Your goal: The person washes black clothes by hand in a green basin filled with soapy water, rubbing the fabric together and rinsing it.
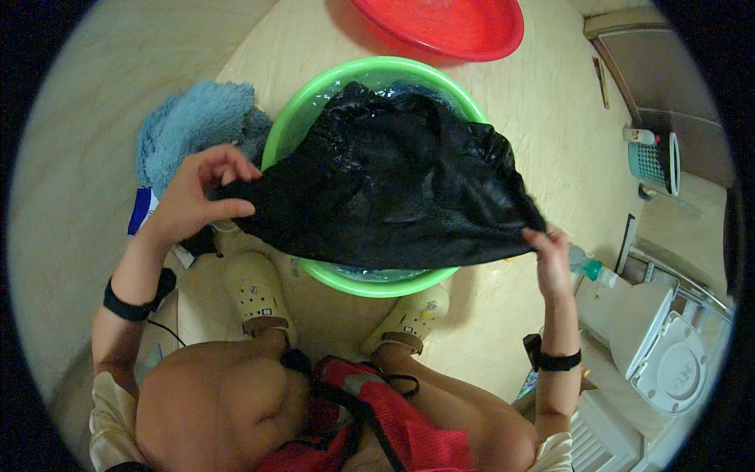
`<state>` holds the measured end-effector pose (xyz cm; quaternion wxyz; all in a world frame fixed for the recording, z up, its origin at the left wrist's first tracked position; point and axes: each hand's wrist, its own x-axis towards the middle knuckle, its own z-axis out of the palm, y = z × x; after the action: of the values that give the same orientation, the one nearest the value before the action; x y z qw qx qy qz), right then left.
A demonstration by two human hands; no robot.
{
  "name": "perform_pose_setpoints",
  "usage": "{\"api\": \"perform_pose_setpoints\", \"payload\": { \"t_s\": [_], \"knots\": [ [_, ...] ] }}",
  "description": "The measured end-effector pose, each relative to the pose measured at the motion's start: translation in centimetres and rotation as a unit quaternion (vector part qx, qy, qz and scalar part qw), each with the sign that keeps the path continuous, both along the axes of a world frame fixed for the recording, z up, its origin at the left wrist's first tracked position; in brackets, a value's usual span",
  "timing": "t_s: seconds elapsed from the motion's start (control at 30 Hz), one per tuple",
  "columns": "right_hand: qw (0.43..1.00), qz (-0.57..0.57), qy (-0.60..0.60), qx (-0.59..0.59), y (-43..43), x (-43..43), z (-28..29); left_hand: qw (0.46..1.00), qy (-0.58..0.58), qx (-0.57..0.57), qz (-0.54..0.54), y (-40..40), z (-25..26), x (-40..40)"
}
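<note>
A wet black cloth garment (389, 189) is spread out between my two hands above a bright green basin (377, 288) of water. My left hand (200, 192) pinches the garment's edge at the left, with thumb and fingers around a gathered part. At the right, my right hand (548, 253) grips the opposite corner, a little lower in the picture. The garment's far part hangs down into the basin, where the water shows shiny spots and some dark blue fabric. What kind of garment it is, I cannot tell.
A red basin (448, 29) stands beyond the green one. Fluffy blue fabric (189, 130) lies at the left. On the right are a clear bottle with a green cap (590, 268), a green plastic basket (646, 160) and a white toilet (672, 363). My clogs flank the green basin's near side.
</note>
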<state>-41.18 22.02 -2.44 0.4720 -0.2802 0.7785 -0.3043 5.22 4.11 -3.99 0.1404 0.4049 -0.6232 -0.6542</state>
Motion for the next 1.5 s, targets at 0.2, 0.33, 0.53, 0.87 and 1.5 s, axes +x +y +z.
{"api": "perform_pose_setpoints", "payload": {
  "t_s": [0.2, 0.33, 0.53, 0.87, 1.5],
  "knots": [
    [0.861, 0.213, 0.442, -0.132, 1.5, 3.7, -2.8, 0.949, -0.265, -0.044, -0.168, 0.2, 3.6, -1.4],
    [0.821, 0.320, 0.421, -0.217, -0.6, 6.9, -2.5, 0.859, -0.422, -0.160, -0.242, 1.1, 2.4, -5.0],
    [0.791, 0.428, 0.420, -0.124, -1.5, 9.7, -5.4, 0.898, -0.296, -0.245, -0.215, 1.3, -0.1, -5.9],
    [0.783, 0.463, 0.393, -0.133, -0.3, 8.3, -4.1, 0.979, 0.087, 0.106, 0.149, -0.3, 0.4, -2.1],
    [0.978, 0.137, -0.111, -0.108, -13.4, 9.3, 5.5, 0.990, 0.122, 0.005, 0.070, -2.8, 0.5, -7.4]
  ]
}}
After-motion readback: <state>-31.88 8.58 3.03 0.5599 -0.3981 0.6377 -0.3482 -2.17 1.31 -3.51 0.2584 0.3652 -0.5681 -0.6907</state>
